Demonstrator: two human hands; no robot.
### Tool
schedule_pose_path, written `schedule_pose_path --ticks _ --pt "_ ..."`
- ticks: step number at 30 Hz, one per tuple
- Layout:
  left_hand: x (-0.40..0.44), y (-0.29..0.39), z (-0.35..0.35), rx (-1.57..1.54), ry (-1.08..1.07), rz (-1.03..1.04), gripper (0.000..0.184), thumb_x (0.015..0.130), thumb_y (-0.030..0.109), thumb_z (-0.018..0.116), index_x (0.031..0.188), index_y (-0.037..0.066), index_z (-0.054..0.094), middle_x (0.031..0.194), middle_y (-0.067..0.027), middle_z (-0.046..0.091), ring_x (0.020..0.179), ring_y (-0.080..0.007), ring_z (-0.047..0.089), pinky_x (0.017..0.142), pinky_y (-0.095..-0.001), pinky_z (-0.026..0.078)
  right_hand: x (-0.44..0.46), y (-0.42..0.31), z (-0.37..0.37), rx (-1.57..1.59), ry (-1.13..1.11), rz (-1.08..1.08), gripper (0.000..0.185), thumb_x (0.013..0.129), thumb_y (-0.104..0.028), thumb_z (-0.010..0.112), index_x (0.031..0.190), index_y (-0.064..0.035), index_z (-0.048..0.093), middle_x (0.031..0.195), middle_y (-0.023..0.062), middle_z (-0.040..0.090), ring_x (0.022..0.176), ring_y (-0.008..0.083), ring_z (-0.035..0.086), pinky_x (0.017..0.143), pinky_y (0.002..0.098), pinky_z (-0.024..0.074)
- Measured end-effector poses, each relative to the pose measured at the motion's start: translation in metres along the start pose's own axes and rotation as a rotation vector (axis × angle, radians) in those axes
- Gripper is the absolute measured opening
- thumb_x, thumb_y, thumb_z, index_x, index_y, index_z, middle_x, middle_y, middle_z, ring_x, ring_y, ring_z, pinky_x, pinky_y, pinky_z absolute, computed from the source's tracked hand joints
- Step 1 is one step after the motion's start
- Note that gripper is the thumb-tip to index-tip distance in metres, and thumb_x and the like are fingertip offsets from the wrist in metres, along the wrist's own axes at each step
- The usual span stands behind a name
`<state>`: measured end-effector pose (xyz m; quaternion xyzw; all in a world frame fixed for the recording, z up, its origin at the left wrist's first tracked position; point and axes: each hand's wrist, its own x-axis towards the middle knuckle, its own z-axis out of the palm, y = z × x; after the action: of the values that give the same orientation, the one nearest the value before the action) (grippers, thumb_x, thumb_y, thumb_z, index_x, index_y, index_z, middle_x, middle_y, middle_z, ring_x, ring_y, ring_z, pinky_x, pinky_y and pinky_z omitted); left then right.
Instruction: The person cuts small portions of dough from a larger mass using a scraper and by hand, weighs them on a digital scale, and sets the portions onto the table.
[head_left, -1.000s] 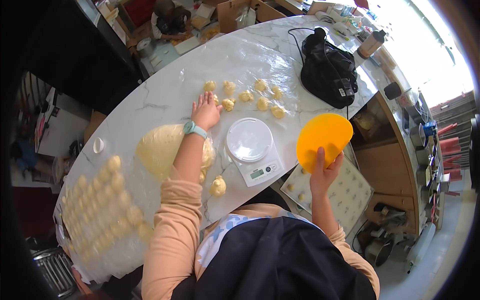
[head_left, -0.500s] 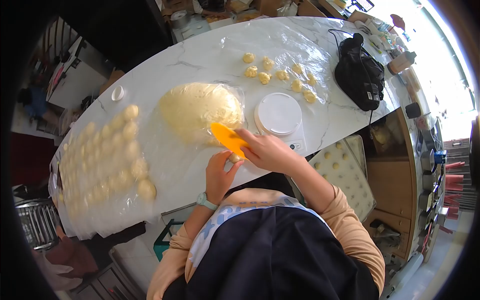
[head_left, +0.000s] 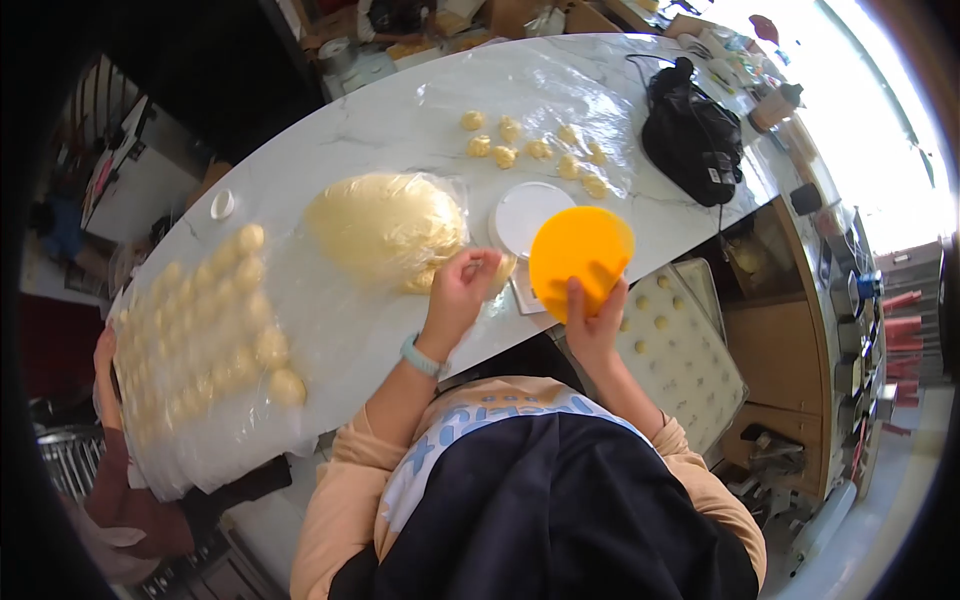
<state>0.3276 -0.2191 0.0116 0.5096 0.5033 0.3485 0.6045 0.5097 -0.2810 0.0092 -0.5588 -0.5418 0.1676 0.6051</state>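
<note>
My right hand holds a round yellow scraper by its lower edge, over the front of the white scale. Just left of the scale my left hand is raised with its fingers curled together; a bit of dough shows beside its fingertips, and whether they grip it is unclear. A large mass of dough lies left of that hand, partly under clear plastic. Several small dough pieces sit on a plastic sheet behind the scale.
Rows of dough balls lie under plastic at the left, with another person's hand at the table edge. A black bag is at the back right, a white cap at the left. A tray stands below the table at right.
My hands were together at the table's front edge; they have since parted. The scraper has moved right, away from my left hand, which has risen toward the scale.
</note>
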Motion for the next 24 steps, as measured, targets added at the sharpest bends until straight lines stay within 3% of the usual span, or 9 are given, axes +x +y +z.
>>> schedule_pose_path --ticks 3,6,7,10,13,16,19,22,24 --pt "0.037 0.017 0.023 -0.779 -0.08 -0.126 0.033 0.094 0.022 0.056 0.116 -0.002 0.056 0.118 -0.0098 0.058 0.1 -0.014 0.058 0.086 -0.0269 0.047 0.013 -0.009 -0.024 -0.073 0.046 0.014 0.032 0.092 -0.01 0.056 0.117 -0.0009 0.039 0.107 0.01 0.053 0.097 0.0157 0.053 0.084 0.0291 0.045" --pt "0.033 0.001 0.02 -0.192 0.089 0.253 0.032 0.094 0.022 0.057 0.112 -0.004 0.057 0.113 -0.0088 0.061 0.105 -0.0163 0.057 0.092 -0.0302 0.045 0.012 -0.006 -0.044 -0.067 0.102 0.002 0.033 0.093 -0.011 0.055 0.119 -0.0014 0.038 0.108 0.0098 0.053 0.098 0.0153 0.053 0.084 0.0287 0.0447" --pt "0.021 -0.005 0.016 -0.062 0.136 0.315 0.029 0.089 0.02 0.064 0.106 -0.001 0.059 0.108 -0.0084 0.062 0.1 -0.0175 0.058 0.088 -0.0303 0.047 0.011 -0.005 -0.051 -0.067 0.127 0.026 0.033 0.093 -0.011 0.055 0.119 -0.0017 0.038 0.108 0.0095 0.053 0.098 0.0151 0.053 0.084 0.0283 0.0444" --pt "-0.027 -0.005 0.006 0.914 0.31 0.34 0.026 0.08 0.016 0.072 0.098 0.002 0.059 0.098 -0.01 0.062 0.089 -0.02 0.061 0.081 -0.0302 0.048 0.003 -0.001 -0.064 -0.068 0.196 0.085 0.033 0.092 -0.012 0.056 0.119 -0.0017 0.039 0.107 0.0102 0.054 0.097 0.0156 0.054 0.083 0.0282 0.0454" --pt "-0.037 -0.043 -0.002 0.761 0.321 0.28 0.025 0.073 0.014 0.074 0.09 0.003 0.058 0.09 -0.0114 0.06 0.086 -0.0298 0.059 0.079 -0.0355 0.049 0.005 0.003 -0.066 -0.071 0.247 0.071 0.034 0.091 -0.01 0.057 0.119 -0.0008 0.039 0.106 0.0121 0.056 0.095 0.0172 0.057 0.08 0.0292 0.0479" --pt "-0.041 -0.037 -0.009 0.524 0.331 0.47 0.024 0.074 0.01 0.072 0.094 0.004 0.06 0.097 -0.0113 0.061 0.09 -0.0296 0.059 0.078 -0.0353 0.049 0.009 0.004 -0.066 -0.026 0.255 0.044 0.034 0.092 -0.012 0.057 0.119 -0.0017 0.039 0.108 0.0101 0.054 0.098 0.0152 0.055 0.083 0.0278 0.0457" --pt "-0.052 -0.026 -0.002 0.577 0.379 0.742 0.028 0.076 0.007 0.068 0.103 0.005 0.061 0.104 -0.012 0.062 0.096 -0.0296 0.058 0.08 -0.0358 0.047 0.017 -0.002 -0.066 0.024 0.255 0.029 0.032 0.093 -0.014 0.056 0.119 -0.0039 0.04 0.109 0.0077 0.053 0.1 0.0133 0.053 0.085 0.0265 0.0434" --pt "-0.047 -0.055 -0.003 0.841 0.203 0.69 0.033 0.078 0.005 0.065 0.111 0.005 0.061 0.11 -0.0118 0.062 0.099 -0.0284 0.058 0.086 -0.0371 0.045 0.021 -0.002 -0.065 -0.029 0.249 0.022 0.032 0.093 -0.013 0.057 0.118 -0.0041 0.04 0.108 0.0079 0.053 0.099 0.0138 0.053 0.084 0.0266 0.044" --pt "-0.05 -0.053 0.001 0.833 0.278 0.703 0.032 0.079 0.007 0.066 0.111 0.006 0.062 0.106 -0.0097 0.062 0.101 -0.0274 0.057 0.091 -0.0399 0.04 0.029 -0.004 -0.061 -0.088 0.255 -0.022 0.032 0.092 -0.013 0.057 0.118 -0.0043 0.04 0.107 0.0082 0.054 0.098 0.0141 0.055 0.083 0.0267 0.0451"
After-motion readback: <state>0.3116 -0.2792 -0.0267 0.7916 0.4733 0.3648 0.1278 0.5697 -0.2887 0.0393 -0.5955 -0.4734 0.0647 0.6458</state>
